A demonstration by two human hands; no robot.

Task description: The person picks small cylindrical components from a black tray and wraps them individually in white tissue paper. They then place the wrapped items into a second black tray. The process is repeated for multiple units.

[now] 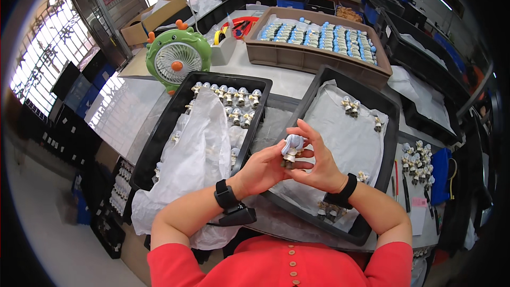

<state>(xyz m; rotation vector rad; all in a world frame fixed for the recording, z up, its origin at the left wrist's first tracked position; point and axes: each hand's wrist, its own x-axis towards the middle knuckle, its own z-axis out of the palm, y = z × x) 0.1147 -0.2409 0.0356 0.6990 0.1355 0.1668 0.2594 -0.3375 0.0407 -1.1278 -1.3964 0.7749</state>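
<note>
Between both hands is a small figurine (292, 148) with pale blue-grey hair, a white outfit and dark feet, held upright over the gap between two black trays. My left hand (259, 170) grips it from the left, thumb and fingers at its side. My right hand (323, 166) closes on it from the right, fingertips around its lower body. The right black tray (392, 127), lined with white paper, holds a few figurines (350, 106) at the back and more near my right wrist. In the left black tray (159, 133), rows of similar figurines (231, 95) lie partly under a crumpled white sheet (199, 143).
A brown tray (319, 56) of blue-and-white pieces stands at the back. A green fan (178, 58) and a tape dispenser (223, 45) are beyond the left tray. On the right lie several figurines (417, 165), pen-like tools (406, 192) and a blue pouch (441, 175).
</note>
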